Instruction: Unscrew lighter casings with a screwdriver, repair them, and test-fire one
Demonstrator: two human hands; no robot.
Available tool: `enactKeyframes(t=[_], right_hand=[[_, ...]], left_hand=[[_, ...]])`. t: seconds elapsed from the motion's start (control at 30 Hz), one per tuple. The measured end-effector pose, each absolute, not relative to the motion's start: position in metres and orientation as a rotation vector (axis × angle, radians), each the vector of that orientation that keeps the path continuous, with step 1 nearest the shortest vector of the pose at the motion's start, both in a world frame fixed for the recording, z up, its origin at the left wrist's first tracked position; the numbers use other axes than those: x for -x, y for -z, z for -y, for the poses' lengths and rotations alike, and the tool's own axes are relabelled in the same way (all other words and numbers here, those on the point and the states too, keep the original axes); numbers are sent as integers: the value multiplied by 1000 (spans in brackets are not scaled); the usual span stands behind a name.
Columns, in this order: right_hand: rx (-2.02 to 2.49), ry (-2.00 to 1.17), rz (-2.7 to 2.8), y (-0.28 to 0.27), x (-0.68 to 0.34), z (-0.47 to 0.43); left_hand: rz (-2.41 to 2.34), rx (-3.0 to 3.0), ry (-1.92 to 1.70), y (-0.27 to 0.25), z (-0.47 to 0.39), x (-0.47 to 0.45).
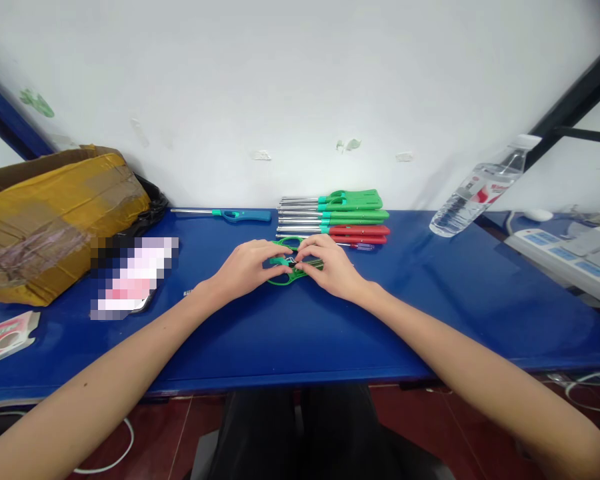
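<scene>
At the middle of the blue table lies an opened green stick lighter (280,282), its two casing halves spread around my fingers. My left hand (247,268) is closed at its left side, with thumb and forefinger at a teal piece (279,261) of the lighter. From the right, my right hand (333,272) pinches at the lighter's inner parts, where a small black piece and thin metal show between the fingertips. My fingers partly hide these parts. A screwdriver (363,247) with a clear purple handle lies just behind my right hand.
Behind my hands are several green lighters (357,207), red lighters (360,234) and one blue lighter (253,216). A taped carton (55,220) and a phone (137,277) are at left. A water bottle (485,190) and a power strip (570,260) stand right.
</scene>
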State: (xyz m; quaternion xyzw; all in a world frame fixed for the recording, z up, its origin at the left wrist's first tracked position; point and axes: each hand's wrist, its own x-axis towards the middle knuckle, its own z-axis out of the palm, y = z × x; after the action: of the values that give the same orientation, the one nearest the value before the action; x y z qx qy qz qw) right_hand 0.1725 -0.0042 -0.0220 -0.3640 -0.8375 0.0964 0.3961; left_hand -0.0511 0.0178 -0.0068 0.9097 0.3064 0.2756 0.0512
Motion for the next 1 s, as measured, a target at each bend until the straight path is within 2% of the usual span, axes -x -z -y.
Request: enactKeyframes(t=[0.47,0.73,1.0], right_hand=[[995,-262,2130,24,-170,5],[1008,-357,2102,25,-169,3],[982,-323,2140,25,-170,2]], left_hand=[[-938,-2768,-920,10,-14,48],[-969,-2778,-869,14,-14,45],[-932,-2764,-849,17,-16,47]])
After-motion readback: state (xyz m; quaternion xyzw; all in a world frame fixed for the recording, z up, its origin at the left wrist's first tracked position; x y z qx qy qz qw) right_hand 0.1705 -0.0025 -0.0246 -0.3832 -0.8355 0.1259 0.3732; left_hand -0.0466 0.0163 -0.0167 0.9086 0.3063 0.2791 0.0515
